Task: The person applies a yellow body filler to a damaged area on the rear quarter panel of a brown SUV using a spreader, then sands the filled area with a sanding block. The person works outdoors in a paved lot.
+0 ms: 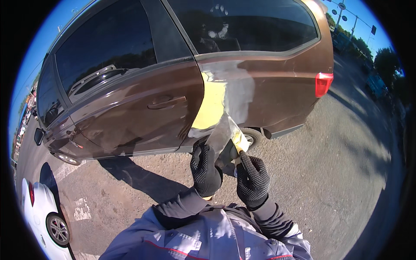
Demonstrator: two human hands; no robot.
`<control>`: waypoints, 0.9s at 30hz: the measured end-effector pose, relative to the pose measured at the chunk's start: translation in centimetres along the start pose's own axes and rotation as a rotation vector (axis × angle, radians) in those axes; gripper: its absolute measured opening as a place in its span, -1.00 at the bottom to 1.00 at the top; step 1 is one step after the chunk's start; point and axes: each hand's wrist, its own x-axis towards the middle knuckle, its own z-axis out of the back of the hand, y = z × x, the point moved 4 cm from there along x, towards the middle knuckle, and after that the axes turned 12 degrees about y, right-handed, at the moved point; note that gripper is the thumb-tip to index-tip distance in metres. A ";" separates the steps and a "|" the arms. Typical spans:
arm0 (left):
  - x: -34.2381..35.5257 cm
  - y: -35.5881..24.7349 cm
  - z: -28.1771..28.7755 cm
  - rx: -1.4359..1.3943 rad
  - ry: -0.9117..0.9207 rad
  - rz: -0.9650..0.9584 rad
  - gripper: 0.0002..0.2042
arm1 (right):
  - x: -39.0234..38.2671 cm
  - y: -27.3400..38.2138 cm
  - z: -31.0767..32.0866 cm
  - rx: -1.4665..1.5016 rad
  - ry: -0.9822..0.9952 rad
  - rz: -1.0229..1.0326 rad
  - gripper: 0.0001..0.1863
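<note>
My left hand (pixel 205 168), in a black dotted glove, is closed on a flat grey spreader (pixel 220 132) that looks partly see-through. The gloved right hand (pixel 253 177) grips a narrower spreader (pixel 239 139) smeared with yellow filler. The far ends of both tools come together just below a yellow filler patch (pixel 212 106) on the car's side. That patch lies between the rear door's edge and a dull grey sanded area (pixel 242 89) on the brown car (pixel 281 91). Both hands are in front of the rear wheel (pixel 250 138), hiding part of it.
The brown car's door handle (pixel 167 103) is left of the patch, its red tail light (pixel 323 84) to the right. A white car (pixel 41 216) stands at the lower left. Rough ground (pixel 303 173) carries shadows, and trees (pixel 386 63) are at the far right.
</note>
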 end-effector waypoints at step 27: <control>-0.6 3.9 -10.2 0.052 0.107 0.184 -0.56 | -4.4 -16.5 13.6 1.114 -0.552 -0.324 -0.75</control>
